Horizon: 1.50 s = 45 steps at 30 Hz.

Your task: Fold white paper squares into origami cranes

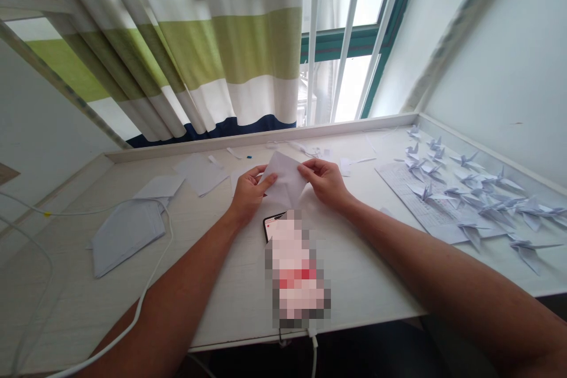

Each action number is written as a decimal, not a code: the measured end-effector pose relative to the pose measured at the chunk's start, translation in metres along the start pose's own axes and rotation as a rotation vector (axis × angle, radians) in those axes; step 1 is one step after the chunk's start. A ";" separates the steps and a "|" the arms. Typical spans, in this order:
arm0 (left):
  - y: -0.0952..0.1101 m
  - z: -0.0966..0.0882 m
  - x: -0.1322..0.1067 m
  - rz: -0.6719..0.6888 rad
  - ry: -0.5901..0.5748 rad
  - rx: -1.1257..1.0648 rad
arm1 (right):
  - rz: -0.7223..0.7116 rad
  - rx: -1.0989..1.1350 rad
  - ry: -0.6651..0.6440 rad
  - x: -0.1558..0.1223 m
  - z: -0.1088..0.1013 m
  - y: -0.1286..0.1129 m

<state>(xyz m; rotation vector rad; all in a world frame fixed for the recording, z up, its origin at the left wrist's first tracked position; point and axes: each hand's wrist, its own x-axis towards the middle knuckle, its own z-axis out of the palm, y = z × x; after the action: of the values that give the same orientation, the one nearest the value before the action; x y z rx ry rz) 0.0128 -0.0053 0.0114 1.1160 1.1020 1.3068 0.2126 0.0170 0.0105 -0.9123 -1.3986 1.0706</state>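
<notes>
A folded piece of white paper (283, 180), roughly diamond-shaped, is held up between both hands over the middle of the desk. My left hand (251, 192) grips its left edge, the thumb lying on the near face. At the right edge, my right hand (326, 182) pinches the paper between thumb and fingers. Fingers behind the sheet are partly hidden. Just below the paper lies a phone (295, 271), its screen blurred out and a white cable at its lower end.
Many folded paper cranes (469, 180) stand at the right, some on a printed sheet (405, 198). Stacked paper (128, 236) lies at the left, with a white cable (153, 274) crossing it. Paper scraps (310, 150) lie near the raised back edge, below a striped curtain (248, 47).
</notes>
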 end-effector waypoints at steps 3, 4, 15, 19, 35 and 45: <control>0.000 -0.001 0.003 0.014 0.027 -0.031 | 0.052 0.057 0.002 0.001 -0.001 -0.001; 0.000 -0.002 0.004 0.028 0.049 -0.052 | 0.067 0.077 -0.009 0.000 -0.001 -0.002; 0.007 0.003 -0.005 0.123 -0.035 0.088 | 0.145 0.184 -0.285 -0.009 0.004 -0.014; 0.006 0.004 -0.003 0.086 -0.020 0.049 | 0.125 0.124 -0.242 -0.008 0.003 -0.012; 0.002 -0.008 0.003 0.121 -0.072 0.033 | 0.183 0.244 -0.183 -0.002 -0.004 -0.006; 0.008 -0.007 -0.002 0.095 -0.131 0.073 | 0.139 0.218 -0.193 -0.004 -0.004 -0.008</control>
<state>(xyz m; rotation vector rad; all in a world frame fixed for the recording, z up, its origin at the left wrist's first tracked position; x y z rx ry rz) 0.0043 -0.0074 0.0185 1.3034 1.0166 1.2562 0.2173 0.0112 0.0168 -0.7704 -1.3566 1.4182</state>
